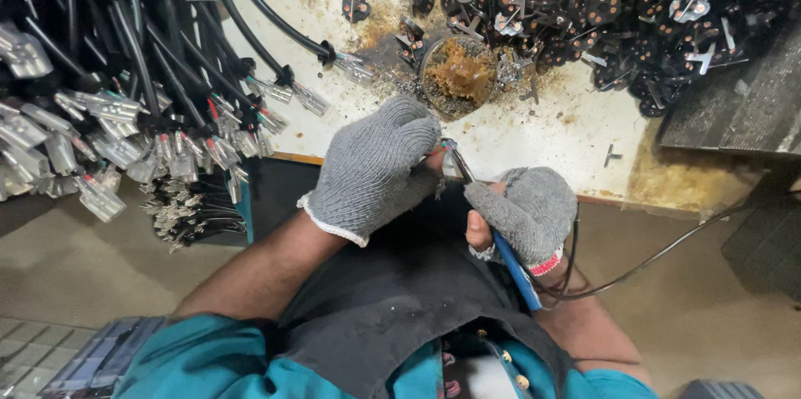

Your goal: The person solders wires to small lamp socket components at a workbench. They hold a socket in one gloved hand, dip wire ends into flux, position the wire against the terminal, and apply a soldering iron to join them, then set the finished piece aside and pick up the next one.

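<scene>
Fingers of the right hand, in a grey knit glove with cut-off tips, wrap tightly around the blue handle of a soldering iron, whose metal tip points up and left toward the other hand. Those of the left hand, also gloved in grey, curl closed and pinch a small wire end with red showing at the fingertips; the iron's tip meets it just at that pinch. Both hands hover over the near edge of a stained white workbench. Just beyond the left hand sits a round tin of brown flux paste, ringed by scattered residue. A heap of black round plug inserts fills the bench's far right. Bundles of black cables with clear-sleeved terminals hang over the left side. The iron's black cord trails off to the right.
</scene>
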Demonstrator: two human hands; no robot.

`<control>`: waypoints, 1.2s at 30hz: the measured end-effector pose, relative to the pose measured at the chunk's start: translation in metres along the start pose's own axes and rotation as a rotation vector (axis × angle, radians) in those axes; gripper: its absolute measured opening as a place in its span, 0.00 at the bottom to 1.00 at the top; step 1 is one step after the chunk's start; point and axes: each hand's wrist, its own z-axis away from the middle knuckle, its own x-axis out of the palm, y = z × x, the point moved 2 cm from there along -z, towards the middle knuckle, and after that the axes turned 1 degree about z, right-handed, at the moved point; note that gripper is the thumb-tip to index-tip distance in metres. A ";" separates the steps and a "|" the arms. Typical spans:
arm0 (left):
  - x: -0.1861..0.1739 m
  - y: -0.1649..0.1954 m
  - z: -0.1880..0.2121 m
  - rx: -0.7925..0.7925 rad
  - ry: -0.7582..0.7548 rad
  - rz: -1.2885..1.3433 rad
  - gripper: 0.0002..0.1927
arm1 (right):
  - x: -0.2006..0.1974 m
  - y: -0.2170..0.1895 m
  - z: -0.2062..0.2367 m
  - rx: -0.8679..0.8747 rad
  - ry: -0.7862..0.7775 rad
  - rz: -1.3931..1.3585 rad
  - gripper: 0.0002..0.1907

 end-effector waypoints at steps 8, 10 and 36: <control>0.001 0.000 0.000 0.012 0.024 -0.004 0.11 | 0.000 -0.004 -0.002 0.026 0.023 -0.002 0.12; 0.002 0.000 0.001 -0.002 0.018 -0.018 0.10 | -0.001 -0.005 -0.002 0.030 0.027 -0.063 0.12; 0.002 0.001 0.003 0.017 0.054 -0.006 0.09 | 0.010 0.002 0.014 -0.018 0.014 -0.167 0.20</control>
